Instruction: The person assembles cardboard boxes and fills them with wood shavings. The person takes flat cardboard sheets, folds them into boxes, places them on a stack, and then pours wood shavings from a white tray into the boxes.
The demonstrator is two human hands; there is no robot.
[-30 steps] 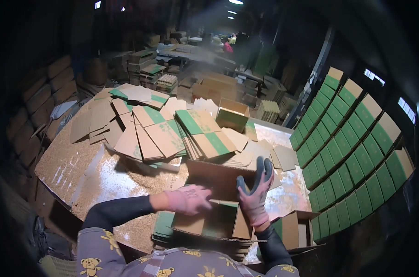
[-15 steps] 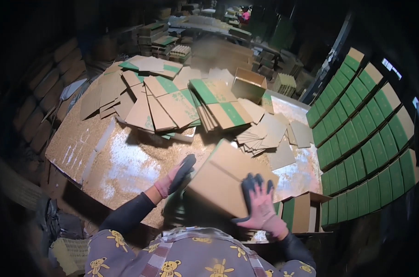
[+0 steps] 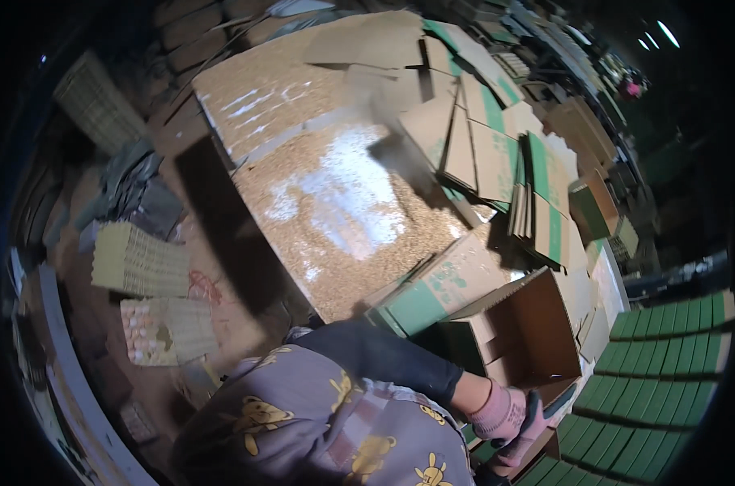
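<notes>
An open brown cardboard box [image 3: 537,324] stands at the table's near right, with its hollow inside showing. Beside its near right edge, my two gloved hands overlap. My left hand [image 3: 501,411], in a pink and dark glove, comes across from the left; its fingers are mostly hidden. Under and beyond it lies my right hand [image 3: 533,437], its dark fingers partly showing, stretched along the box's lower edge. Nothing is visible in either hand. Left of the box lies a cardboard piece with green print [image 3: 440,287].
Flat cardboard sheets [image 3: 477,146] are heaped at the table's far side. Crumbly tan material covers much of the tabletop [image 3: 286,219]. Rows of green boxes [image 3: 659,389] stand at right. Egg trays [image 3: 145,259] are stacked on the floor at left, one [image 3: 169,332] holding eggs.
The view has swung left and tilted. The box earlier between my spread hands now shows its open inside. My left hand has crossed rightward to meet my right hand.
</notes>
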